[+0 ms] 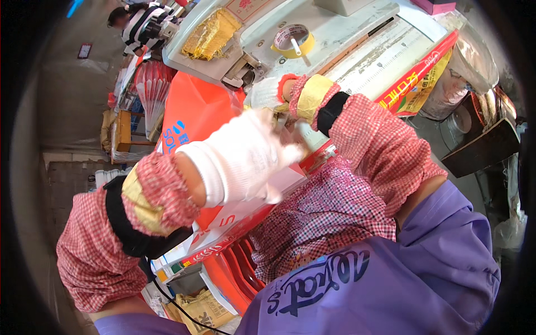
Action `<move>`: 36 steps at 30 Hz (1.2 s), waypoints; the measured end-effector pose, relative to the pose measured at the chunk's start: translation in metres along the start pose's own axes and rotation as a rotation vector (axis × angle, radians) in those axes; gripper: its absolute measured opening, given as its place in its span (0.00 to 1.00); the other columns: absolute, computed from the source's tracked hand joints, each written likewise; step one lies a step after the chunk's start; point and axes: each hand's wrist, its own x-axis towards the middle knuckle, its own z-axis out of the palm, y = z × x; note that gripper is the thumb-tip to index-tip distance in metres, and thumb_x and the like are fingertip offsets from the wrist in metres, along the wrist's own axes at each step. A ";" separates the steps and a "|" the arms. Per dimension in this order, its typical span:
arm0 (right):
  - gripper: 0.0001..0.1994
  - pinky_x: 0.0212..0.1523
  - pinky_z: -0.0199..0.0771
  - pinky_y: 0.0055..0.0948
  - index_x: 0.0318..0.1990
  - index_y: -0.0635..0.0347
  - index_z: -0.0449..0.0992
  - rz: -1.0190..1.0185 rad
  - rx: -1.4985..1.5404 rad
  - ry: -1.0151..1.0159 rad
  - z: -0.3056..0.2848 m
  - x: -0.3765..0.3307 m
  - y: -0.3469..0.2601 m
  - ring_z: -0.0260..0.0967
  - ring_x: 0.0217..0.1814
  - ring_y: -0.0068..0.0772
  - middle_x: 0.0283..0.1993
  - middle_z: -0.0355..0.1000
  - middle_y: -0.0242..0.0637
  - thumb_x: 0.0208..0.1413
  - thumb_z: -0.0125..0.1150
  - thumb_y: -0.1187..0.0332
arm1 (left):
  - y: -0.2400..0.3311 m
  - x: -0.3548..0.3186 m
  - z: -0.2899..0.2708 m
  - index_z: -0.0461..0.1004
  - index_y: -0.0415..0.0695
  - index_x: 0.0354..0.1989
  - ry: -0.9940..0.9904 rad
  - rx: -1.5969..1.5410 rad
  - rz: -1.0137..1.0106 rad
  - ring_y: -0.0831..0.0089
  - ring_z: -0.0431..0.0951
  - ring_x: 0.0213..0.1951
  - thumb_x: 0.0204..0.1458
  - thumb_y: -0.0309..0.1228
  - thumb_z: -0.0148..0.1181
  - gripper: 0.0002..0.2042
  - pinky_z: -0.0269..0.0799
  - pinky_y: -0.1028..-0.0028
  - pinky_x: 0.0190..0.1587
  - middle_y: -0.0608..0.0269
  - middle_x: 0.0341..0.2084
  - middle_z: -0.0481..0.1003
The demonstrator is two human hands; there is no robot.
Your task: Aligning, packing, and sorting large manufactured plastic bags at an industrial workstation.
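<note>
"What's the material like?"

"The red sheet (195, 103), left of centre in the upper half, looks light, limp and rather slippery. I'd take it flat by an edge, as it probably creases easily."

"And the hands?"

"The gloved left hand (243, 153) is over it near the centre, fingers partly spread, but (blur being what it is) I can't tell whether it grips anything. Right of that, the gloved right hand (265, 93) is beside a metal fitting (244, 72); its fingers are hidden, so I can't tell its hold either."

"Surface and room?"

"Upper left, a person in a striped top (140, 28); then a yellow woven scrap (209, 34) and a yellow tape roll (308, 47) on a pale, scuffed worktop (363, 61). Upper right, crumpled clear plastic (474, 58)."
</note>
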 end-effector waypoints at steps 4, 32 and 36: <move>0.11 0.33 0.72 0.38 0.33 0.53 0.78 0.143 0.340 -0.004 0.007 -0.007 -0.003 0.74 0.33 0.44 0.32 0.75 0.40 0.40 0.59 0.63 | 0.006 -0.002 -0.023 0.74 0.49 0.38 -0.660 -0.257 -0.158 0.53 0.75 0.31 0.44 0.41 0.58 0.15 0.70 0.59 0.37 0.55 0.23 0.74; 0.18 0.40 0.74 0.40 0.44 0.71 0.72 0.533 0.523 0.225 0.023 -0.066 -0.097 0.74 0.42 0.53 0.41 0.74 0.55 0.48 0.51 0.67 | 0.115 -0.001 0.020 0.74 0.46 0.15 -0.335 -0.263 0.177 0.62 0.75 0.21 0.34 0.32 0.58 0.05 0.69 0.64 0.23 0.60 0.15 0.72; 0.12 0.32 0.74 0.40 0.40 0.66 0.72 0.711 0.325 0.572 0.060 -0.031 -0.103 0.75 0.35 0.47 0.33 0.75 0.49 0.53 0.48 0.68 | 0.115 0.001 0.030 0.74 0.46 0.14 -0.275 -0.275 0.159 0.61 0.76 0.22 0.33 0.32 0.58 0.04 0.70 0.64 0.24 0.58 0.15 0.73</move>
